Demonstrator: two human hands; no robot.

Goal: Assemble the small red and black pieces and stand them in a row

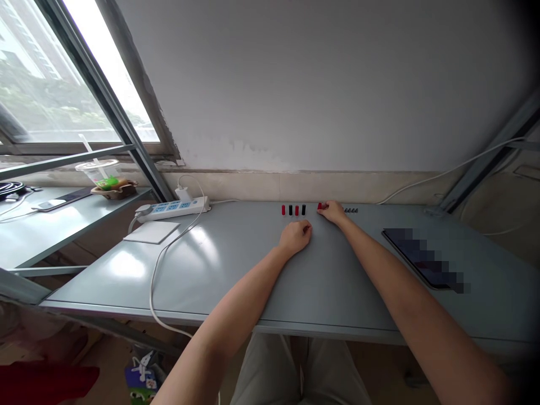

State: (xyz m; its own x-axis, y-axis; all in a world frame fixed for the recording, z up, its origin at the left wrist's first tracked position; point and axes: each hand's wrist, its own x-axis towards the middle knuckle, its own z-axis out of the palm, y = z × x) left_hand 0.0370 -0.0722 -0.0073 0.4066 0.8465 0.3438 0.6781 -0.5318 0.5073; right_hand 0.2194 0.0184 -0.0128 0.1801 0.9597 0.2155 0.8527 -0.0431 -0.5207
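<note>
The left hand (294, 237) lies on the grey metal table (219, 270), and its fingers (306, 227) are curled down. I cannot tell if they grasp something small. The right hand (332, 212) is further forward, and its fingertips (324, 206) are just beside or touching a short red peg (319, 206). I cannot tell if it is grasped.

Between the hands and the wall stand four short upright pegs (291, 210), in a straight row, black and red in turn. Their shape is narrow and smooth. Right of the right hand is a row of tiny dark studs (351, 210).

On the left part of the table lie a white plastic power strip (172, 209) with a white charger (183, 194), a thin white cable (157, 270) and a flat white square pad (152, 232). On the right lies a flat dark tablet (422, 257), its screen blurred. Beyond, on a lower shelf (25, 236), stands a transparent plastic cup (98, 172) with a straw.
</note>
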